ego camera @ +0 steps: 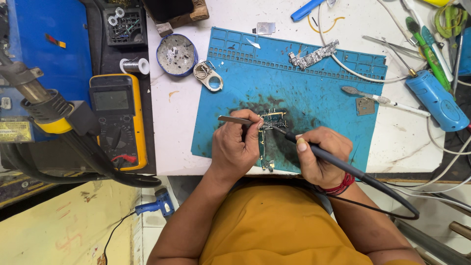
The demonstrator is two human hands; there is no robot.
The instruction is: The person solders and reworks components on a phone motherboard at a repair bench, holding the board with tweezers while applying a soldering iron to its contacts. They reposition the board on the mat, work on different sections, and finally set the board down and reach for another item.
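L hand [234,147] grips tweezers [235,119] & R hand [321,157] grips soldering iron [338,164], tips on circuit board [269,128] w/ blue mat [314,98] under.

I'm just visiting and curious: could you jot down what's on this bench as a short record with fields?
Setting: white workbench with a blue work mat
Left hand: grips metal tweezers at a small circuit board
Right hand: holds a black soldering iron, tip on the same board
Further back on mat: second circuit board
Left of mat: yellow multimeter, solder spool, round blue tin
Right edge: blue handheld tool
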